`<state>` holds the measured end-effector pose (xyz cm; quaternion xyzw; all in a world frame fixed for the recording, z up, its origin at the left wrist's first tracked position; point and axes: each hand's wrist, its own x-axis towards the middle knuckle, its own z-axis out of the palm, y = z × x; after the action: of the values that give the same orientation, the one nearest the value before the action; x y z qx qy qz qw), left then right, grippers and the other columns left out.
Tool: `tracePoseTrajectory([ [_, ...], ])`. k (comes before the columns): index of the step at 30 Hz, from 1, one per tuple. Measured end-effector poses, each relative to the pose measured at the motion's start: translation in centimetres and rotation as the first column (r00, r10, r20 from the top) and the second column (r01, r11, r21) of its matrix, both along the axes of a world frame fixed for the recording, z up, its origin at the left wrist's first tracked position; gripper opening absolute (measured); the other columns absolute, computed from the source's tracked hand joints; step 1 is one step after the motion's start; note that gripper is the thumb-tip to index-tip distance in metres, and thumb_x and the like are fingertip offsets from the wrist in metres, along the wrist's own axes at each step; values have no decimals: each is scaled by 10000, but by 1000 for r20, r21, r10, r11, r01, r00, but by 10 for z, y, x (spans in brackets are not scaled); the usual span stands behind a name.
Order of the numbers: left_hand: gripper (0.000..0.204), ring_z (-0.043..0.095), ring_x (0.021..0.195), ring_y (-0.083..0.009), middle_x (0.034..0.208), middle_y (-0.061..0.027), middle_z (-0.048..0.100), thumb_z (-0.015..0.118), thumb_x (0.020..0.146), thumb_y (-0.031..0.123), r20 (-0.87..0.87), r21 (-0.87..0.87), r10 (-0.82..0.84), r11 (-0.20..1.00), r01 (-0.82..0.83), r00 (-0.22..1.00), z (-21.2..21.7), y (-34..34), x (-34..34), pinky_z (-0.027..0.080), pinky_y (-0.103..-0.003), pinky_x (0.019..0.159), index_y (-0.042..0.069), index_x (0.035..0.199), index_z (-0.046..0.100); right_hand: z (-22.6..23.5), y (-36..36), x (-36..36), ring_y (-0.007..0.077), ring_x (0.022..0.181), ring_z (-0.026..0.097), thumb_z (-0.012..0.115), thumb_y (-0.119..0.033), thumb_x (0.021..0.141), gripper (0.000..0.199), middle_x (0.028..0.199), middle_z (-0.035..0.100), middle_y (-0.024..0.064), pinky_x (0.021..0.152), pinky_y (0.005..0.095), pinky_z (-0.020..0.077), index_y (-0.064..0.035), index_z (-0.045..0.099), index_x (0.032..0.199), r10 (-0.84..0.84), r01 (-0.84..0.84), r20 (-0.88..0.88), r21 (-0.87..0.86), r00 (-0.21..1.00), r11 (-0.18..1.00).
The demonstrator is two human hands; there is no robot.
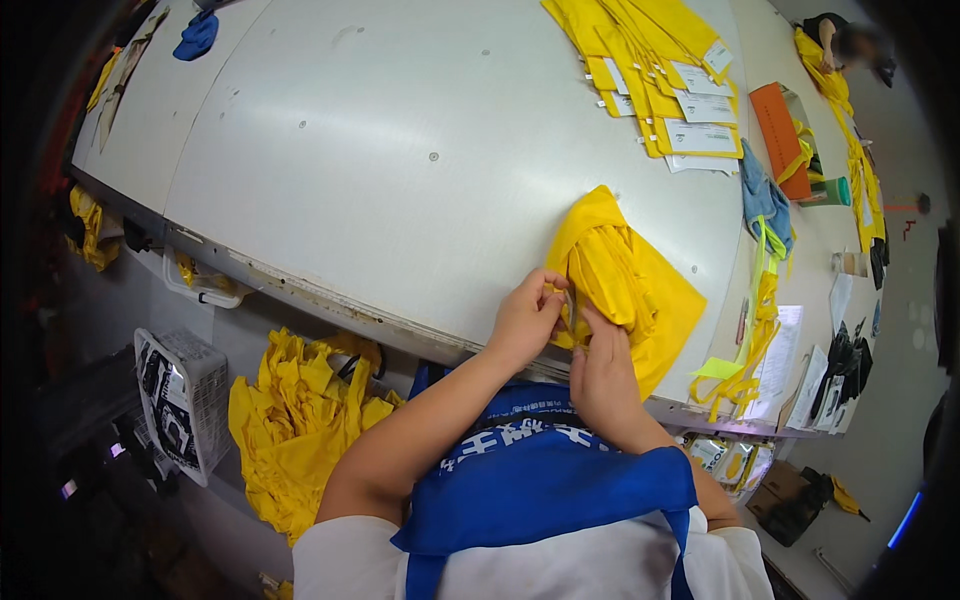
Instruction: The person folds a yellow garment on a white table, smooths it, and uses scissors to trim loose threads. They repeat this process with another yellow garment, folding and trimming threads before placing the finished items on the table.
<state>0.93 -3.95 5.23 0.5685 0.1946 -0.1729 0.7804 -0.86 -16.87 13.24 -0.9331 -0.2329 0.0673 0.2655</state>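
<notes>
Yellow cloth piece [665, 310] lies on the pale surface [380, 190], close to its near edge, gathered into folds on its left part and spread flat toward a corner at its 3 o'clock. The left hand [532, 318] is at the cloth's 8 o'clock, narrow, with its fingers curled in and the thumb near their tips; a slim greyish thing shows beside them, but I cannot tell what it is or whether it is gripped. The right hand [604, 380] reaches in from 6 o'clock with its fingers held together and nearly straight against the cloth; the fold hides their tips, so I cannot tell whether they grip it.

Reckoned from the cloth, a fanned stack of yellow pieces [690, 80] with white labels lies at 12 to 1 o'clock, well apart. Between 1 and 2 o'clock stands an orange box [781, 140]; at 2 o'clock are a denim-blue cloth [762, 195] and, farther out, a green cup [828, 192]. Yellow straps [757, 345] lie near 4 o'clock, beside a printed sheet [783, 350]. Below the surface, at 8 o'clock, sits a crumpled yellow heap [300, 430], with a white basket [206, 410] beyond it. A blue cap-like item [197, 36] rests far off at 10 o'clock.
</notes>
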Motion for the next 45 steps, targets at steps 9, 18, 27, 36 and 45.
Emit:
tracePoseTrajectory([
  [9, 258, 569, 586, -205, 660, -86, 546, 562, 842, 54, 294, 455, -263, 884, 108, 919, 12, 16, 1, 445, -310, 560, 49, 1021, 376, -6, 7, 22, 387, 1022, 564, 553, -126, 842, 399, 1108, 590, 217, 885, 417, 445, -52, 488, 1229, -158, 207, -553, 27, 818, 978],
  [18, 247, 584, 606, -278, 667, -119, 547, 562, 837, 68, 339, 497, -297, 862, 98, 893, 18, 17, -7, 446, -370, 549, 54, 981, 362, -25, 1, 35, 337, 1005, 590, 632, -289, 799, 452, 1084, 609, 206, 873, 378, 456, -38, 537, 1162, -34, -58, -702, -107, 712, 993],
  [27, 248, 539, 561, -247, 644, -105, 530, 562, 819, 42, 287, 469, -375, 858, 212, 881, 27, 23, 5, 427, -338, 543, 60, 976, 371, -35, 10, 39, 248, 960, 604, 663, -242, 780, 355, 1003, 634, 154, 841, 341, 458, -18, 608, 1049, 49, 13, -736, 78, 675, 997],
  [36, 240, 556, 575, -261, 644, -97, 539, 560, 816, 30, 249, 452, -242, 885, 109, 938, 17, 30, -2, 430, -350, 539, 54, 981, 387, 14, -14, 17, 352, 1012, 556, 758, -177, 681, 597, 1098, 588, 177, 888, 399, 440, -14, 515, 1201, 217, -205, -312, 71, 925, 976],
  [45, 288, 564, 585, -218, 656, -87, 541, 564, 812, 6, 234, 467, -157, 884, 31, 959, 20, 20, 1, 439, -323, 547, 40, 998, 346, -16, -24, 47, 299, 1033, 453, 798, -58, 547, 742, 1101, 397, 155, 883, 369, 425, -122, 511, 1229, 20, -13, -29, 216, 999, 976],
])
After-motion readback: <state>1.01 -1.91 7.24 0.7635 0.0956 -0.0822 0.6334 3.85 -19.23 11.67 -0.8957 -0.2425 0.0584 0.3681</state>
